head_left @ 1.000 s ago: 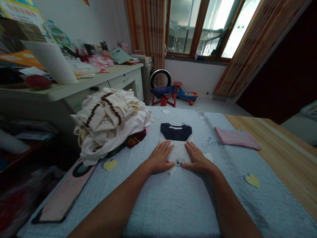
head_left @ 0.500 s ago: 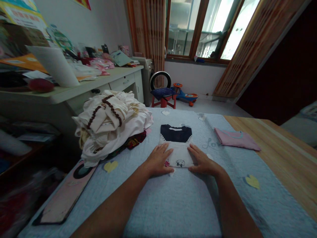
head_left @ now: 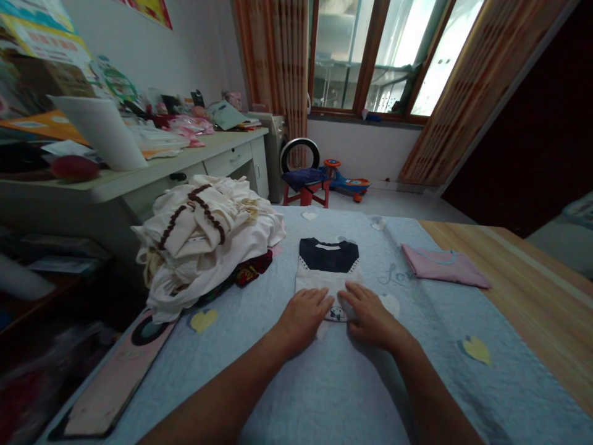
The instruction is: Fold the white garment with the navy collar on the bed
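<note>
The left hand (head_left: 303, 318) and right hand (head_left: 370, 318) lie palm-down without pinching on a navy-and-white knit child's top (head_left: 328, 256), flat on a pale blue quilted bedspread (head_left: 370, 395); it looks light and limp, best taken by its lower edge.

the left hand (head_left: 304, 319) and right hand (head_left: 370, 316) have slid closer together and nearer the person, now almost meeting at the lower end of the navy-and-white baby top (head_left: 328, 272).
</note>
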`<control>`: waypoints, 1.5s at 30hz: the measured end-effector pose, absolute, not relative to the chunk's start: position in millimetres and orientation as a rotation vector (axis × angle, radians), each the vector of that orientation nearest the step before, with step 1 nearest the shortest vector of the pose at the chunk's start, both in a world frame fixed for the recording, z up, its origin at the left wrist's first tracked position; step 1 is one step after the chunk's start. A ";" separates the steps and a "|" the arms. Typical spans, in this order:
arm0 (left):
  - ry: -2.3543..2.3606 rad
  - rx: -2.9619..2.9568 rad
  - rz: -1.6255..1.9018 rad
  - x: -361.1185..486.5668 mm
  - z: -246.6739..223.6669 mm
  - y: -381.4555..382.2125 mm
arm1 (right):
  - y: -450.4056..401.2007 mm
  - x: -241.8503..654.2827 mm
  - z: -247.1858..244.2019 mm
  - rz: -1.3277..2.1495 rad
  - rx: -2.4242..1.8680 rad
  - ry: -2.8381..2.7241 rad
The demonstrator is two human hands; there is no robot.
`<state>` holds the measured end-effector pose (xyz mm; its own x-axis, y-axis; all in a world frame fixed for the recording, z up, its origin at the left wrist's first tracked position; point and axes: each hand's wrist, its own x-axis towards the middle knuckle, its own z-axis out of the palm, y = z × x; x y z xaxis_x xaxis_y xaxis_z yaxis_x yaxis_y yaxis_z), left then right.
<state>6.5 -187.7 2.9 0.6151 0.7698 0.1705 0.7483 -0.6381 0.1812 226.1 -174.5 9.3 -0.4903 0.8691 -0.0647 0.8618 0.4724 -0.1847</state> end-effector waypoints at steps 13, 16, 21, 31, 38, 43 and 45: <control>1.448 2.684 0.358 8.6 16.5 -187.0 | -180.5 207.7 4.7 0.139 -1.639 -2.591; 1.470 2.666 0.448 4.9 13.6 -183.7 | -180.9 200.8 5.8 0.173 -1.547 -2.543; 1.397 2.622 0.647 -3.5 6.4 -176.7 | -176.1 197.8 4.0 0.204 -1.536 -2.500; 1.218 2.519 0.846 -16.9 0.4 -167.7 | -151.5 250.1 -0.2 0.306 -1.503 -2.321; 1.285 2.486 0.714 -31.9 0.8 -159.0 | -144.7 259.5 -1.7 0.569 -1.409 -2.066; 1.355 2.346 0.848 -42.8 -6.3 -147.9 | -141.8 260.9 -0.3 0.702 -1.396 -1.879; 1.346 2.309 0.885 -45.6 -11.2 -143.9 | -139.6 262.6 -4.6 0.726 -1.396 -1.849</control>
<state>-45.6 -143.9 -11.2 0.3626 0.8641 0.3490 0.6627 -0.5024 0.5554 262.6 -139.6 -4.6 -0.1751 0.9647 0.1970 0.5730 0.2625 -0.7764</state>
